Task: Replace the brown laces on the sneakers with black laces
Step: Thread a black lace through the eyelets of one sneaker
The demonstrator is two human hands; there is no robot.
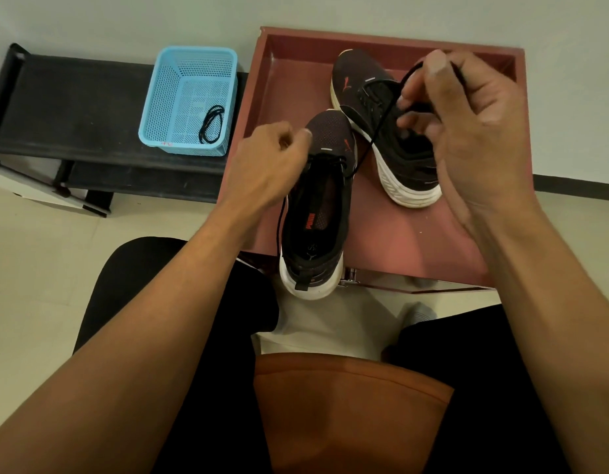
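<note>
Two dark sneakers with white soles sit in a reddish tray (433, 248). The near sneaker (316, 213) points away from me, its heel hanging over the tray's front edge. The far sneaker (385, 131) lies behind it to the right. A black lace (375, 131) runs taut from the near sneaker's upper eyelets up to my right hand (467, 131), which grips it raised above the far sneaker. My left hand (272, 155) pinches the lace's other end at the near sneaker's left eyelets; that end hangs down the shoe's left side.
A light blue plastic basket (190, 97) holding a coiled dark lace (212, 123) stands on a low black bench (77, 107) to the left of the tray. My knees in black trousers and an orange garment fill the foreground. Pale floor lies on the left.
</note>
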